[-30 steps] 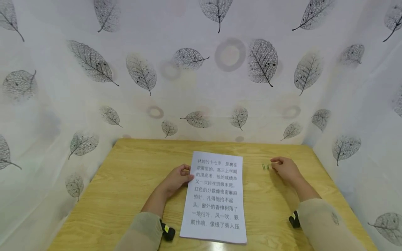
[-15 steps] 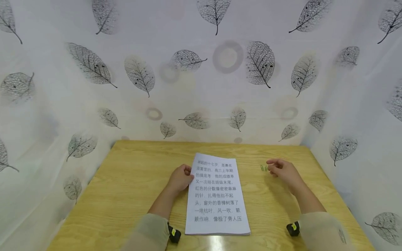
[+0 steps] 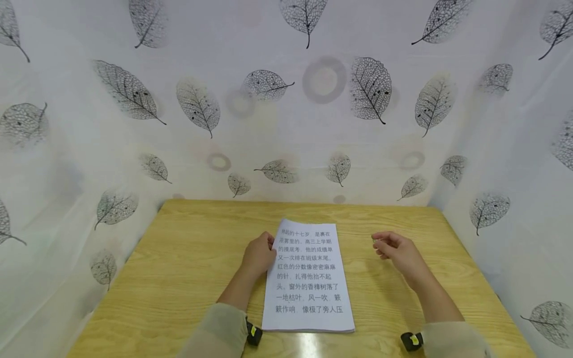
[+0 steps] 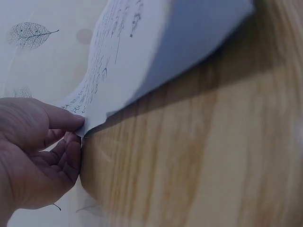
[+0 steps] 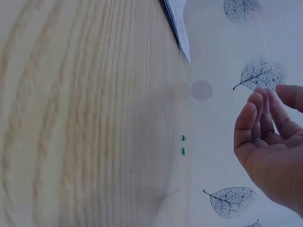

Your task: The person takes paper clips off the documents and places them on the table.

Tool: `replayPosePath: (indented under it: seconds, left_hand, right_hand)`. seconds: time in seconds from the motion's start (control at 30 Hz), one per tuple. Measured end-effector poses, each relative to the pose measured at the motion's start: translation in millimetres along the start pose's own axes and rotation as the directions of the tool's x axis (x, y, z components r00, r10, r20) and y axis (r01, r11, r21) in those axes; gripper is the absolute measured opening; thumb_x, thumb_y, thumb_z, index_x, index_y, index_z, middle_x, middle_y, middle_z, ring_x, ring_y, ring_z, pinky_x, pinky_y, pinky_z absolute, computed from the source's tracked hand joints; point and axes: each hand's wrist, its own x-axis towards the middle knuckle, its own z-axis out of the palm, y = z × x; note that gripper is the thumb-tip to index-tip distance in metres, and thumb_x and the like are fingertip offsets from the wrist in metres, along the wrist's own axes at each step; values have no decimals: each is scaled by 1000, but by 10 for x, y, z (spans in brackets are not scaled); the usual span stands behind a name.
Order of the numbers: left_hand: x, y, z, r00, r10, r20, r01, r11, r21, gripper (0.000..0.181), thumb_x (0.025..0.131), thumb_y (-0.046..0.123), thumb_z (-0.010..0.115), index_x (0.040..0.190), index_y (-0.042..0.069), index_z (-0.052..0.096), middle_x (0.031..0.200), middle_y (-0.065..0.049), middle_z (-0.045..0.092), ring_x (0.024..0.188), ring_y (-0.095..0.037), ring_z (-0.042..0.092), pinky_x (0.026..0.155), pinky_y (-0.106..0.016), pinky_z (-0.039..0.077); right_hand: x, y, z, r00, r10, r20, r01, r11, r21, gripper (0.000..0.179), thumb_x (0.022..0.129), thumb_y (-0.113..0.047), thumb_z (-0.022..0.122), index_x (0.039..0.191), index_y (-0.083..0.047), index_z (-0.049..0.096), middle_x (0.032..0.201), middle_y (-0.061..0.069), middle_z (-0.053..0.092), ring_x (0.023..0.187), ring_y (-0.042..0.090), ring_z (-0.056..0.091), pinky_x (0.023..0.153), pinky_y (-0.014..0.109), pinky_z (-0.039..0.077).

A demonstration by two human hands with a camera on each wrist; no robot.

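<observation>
A stack of printed paper lies on the wooden table. At its upper left edge my left hand pinches the paper between thumb and fingers. The left wrist view shows that edge bent up off the wood, a shadow beneath it. To the right of the stack, my right hand hovers with loosely bent fingers. Two green paper clips lie on the table in the right wrist view, apart from the right hand; from the head, the hand mostly covers them.
The wooden table is bounded at the back and sides by a white curtain printed with dark leaves. Each wrist carries a small black device, such as the left black device.
My right hand has moved left and now covers most of the paper clips in the head view. My left hand keeps its pinch on the paper, which has shifted slightly and bent at its upper left.
</observation>
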Motion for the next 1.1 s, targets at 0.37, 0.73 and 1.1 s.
replayPosePath:
  seconds: [0.37,0.73,1.1]
  left_hand:
    - [-17,30,10,1000,-4,-2,4,997,78,57,101,9,72,155,8,55,137,-26,57,92,-27,64,83,-40,60]
    - [-18,73,45,998,20,62,-30,987,156,53,105,10,57,157,1,52,135,-25,57,109,-30,62,101,-46,59]
    - [-97,67,27,995,96,-7,-91,957,276,64,100,16,67,161,12,48,146,-20,55,127,-37,54,110,-53,47]
  right_hand:
    - [-67,-44,148,1000,3,23,-5,998,55,41,114,-20,56,146,6,58,112,1,70,98,12,66,87,27,60]
    - [-89,-53,247,999,2,35,-3,1000,13,40,115,-22,56,144,5,59,118,14,71,102,20,67,88,29,60]
    - [-293,-455,40,969,-190,160,247,799,-548,50,111,-28,62,156,-7,54,143,19,68,128,42,66,101,58,57]
